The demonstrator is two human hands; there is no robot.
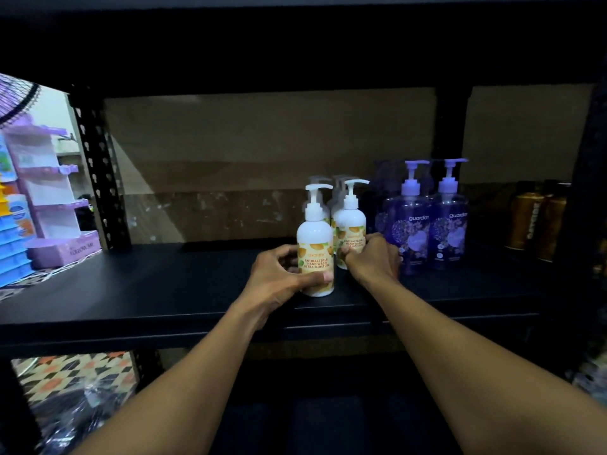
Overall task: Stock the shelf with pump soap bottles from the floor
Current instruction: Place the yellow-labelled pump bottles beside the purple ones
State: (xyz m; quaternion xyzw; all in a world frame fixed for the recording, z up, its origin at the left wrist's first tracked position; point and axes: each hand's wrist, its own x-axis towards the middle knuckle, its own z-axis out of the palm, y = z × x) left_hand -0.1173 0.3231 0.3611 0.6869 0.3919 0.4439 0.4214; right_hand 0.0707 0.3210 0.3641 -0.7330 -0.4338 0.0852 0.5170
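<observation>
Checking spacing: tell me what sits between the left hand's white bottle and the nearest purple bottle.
In the head view, a second white bottle, gripped by the right hand, stands between them.

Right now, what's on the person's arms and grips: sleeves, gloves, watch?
Nothing worn in view. Left forearm and right forearm are bare to the frame edge, no sleeves. Left grip and right grip are bare hands: no gloves, rings, watch or bands visible. Dim light; fine marks can't be told.
</observation>
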